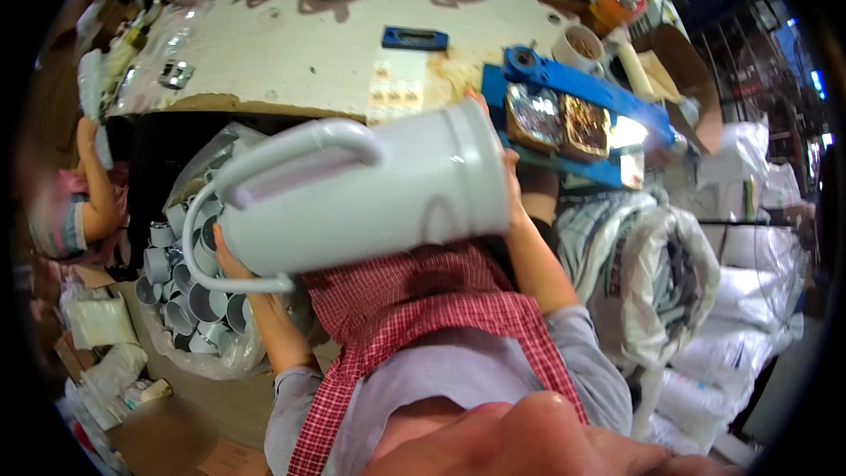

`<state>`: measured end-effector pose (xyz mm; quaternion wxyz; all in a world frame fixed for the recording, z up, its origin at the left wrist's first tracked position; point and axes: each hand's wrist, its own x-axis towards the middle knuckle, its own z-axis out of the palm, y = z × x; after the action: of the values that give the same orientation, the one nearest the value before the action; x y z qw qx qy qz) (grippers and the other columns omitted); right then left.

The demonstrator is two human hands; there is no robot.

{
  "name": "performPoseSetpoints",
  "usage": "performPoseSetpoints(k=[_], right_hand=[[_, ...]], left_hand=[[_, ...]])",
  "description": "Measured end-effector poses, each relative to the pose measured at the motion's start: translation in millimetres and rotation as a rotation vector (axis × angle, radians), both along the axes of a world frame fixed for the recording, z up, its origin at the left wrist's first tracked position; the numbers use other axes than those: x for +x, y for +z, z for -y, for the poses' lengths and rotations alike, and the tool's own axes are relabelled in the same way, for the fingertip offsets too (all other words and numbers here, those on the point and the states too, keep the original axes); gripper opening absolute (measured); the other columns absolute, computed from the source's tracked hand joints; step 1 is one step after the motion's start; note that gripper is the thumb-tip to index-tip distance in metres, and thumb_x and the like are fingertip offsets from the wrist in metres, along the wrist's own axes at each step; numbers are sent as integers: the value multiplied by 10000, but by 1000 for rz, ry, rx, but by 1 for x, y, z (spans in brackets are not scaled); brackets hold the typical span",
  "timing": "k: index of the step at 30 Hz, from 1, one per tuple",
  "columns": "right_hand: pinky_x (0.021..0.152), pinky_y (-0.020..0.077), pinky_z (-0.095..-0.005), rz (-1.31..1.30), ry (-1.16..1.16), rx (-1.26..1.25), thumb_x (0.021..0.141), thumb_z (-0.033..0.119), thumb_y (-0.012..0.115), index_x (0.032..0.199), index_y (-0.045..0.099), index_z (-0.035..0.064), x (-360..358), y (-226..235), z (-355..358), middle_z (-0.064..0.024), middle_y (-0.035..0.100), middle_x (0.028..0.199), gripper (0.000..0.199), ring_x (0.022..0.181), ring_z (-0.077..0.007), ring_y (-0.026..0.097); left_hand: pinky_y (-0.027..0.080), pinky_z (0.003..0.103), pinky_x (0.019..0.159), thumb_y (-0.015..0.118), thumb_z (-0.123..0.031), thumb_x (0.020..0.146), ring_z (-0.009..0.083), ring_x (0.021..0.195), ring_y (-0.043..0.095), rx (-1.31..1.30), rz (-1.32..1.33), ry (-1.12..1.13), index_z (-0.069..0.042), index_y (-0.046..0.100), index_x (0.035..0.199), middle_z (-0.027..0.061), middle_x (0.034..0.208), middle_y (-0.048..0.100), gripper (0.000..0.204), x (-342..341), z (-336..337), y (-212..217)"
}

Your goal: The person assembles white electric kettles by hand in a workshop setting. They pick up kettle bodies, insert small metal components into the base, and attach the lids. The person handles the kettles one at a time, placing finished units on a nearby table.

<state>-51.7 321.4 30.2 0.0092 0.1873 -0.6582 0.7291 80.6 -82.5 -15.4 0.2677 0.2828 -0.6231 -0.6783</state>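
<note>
A big light-grey plastic jug [370, 203] lies on its side in the air before my red checked apron. It has a thick side handle [300, 145] and a thin curved loop [196, 247] at its left end. My left hand [233, 256] supports that left end; most of its fingers are hidden by the jug. At the wider right end, my right hand [513, 185] grips the rim, its fingertips showing at the upper edge.
A white worktable [291, 53] stands ahead, bearing a blue tool [415, 38], a sticker sheet [395, 92] and a blue metal fixture [573, 97]. Below left is a bag of grey cup-like parts [207, 304]. Sacks [661, 273] stand right. Another person's arm [99, 198] shows at far left.
</note>
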Motion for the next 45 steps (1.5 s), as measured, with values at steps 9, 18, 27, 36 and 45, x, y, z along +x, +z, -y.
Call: performPoseSetpoints(k=[9,18,27,36,45], right_hand=[[980,413,-474,-364,-45,519,870,700,504,1353,476,-58,58,-19,-18,-227,552,1235,899,1117,-371,531],[711,533,-383,288,890,924,955,443,553,1086,667,8,-81,-53,63,-104,698,993,468,825,-228,664],[851,410,-445,-401,-487,811,732,179,761,887,721,87,-217,-120,129,-67,572,1007,184,1009,-284,541],[773,425,-427,-455,-573,772,729,159,756,828,734,86,-220,-131,127,-85,628,998,125,918,-291,602],[825,418,-421,-425,-580,763,721,170,774,867,723,104,-223,-141,131,-52,626,1108,169,1016,-280,576]], left_hand=[[529,315,714,437,-383,1018,200,801,671,98,49,131,39,664,1050,129,947,694,480,22,-15,35],[478,376,827,542,-402,913,191,668,598,-535,-285,-88,16,590,780,93,717,611,442,-10,19,158],[450,432,897,679,-478,784,165,451,496,-504,-407,-754,-57,446,446,35,458,496,588,-110,70,104],[424,332,888,609,-371,895,148,724,472,-528,-140,-672,8,561,698,68,770,522,429,-116,64,72],[361,222,629,619,-306,882,69,684,472,-17,-238,-632,-32,613,765,-15,771,533,298,-106,65,17]])
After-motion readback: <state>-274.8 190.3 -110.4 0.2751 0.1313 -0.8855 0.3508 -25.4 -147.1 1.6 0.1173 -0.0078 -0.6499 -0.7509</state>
